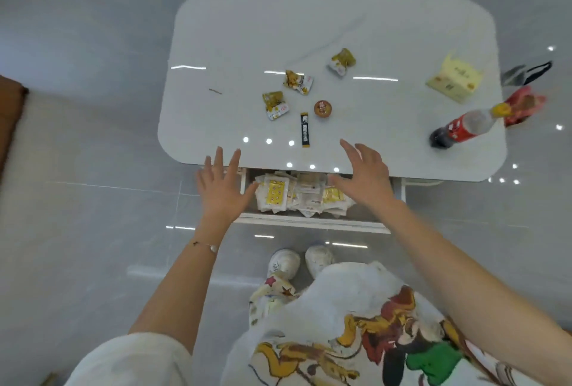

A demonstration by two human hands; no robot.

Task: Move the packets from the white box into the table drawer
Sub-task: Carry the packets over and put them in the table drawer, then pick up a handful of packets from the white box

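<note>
Both hands are spread wide and holding nothing. The drawer (309, 222) sits open, stuffed with packets (305, 197), with the left hand (221, 190) over its 9 o'clock end and the right hand (365, 178) toward 3 o'clock. No white box in view tbh. A black stick packet (305, 129) lies on the table (247, 39) at 12 o'clock, long axis 12-to-6, nearer the right hand.

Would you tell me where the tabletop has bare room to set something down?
The tabletop is bare behind the snacks and on its left side, save one dark sliver. A gap lies between the snacks and the tissue box. Crowded: the centre, the right edge with the bottle, and the drawer, full of packets.
</note>
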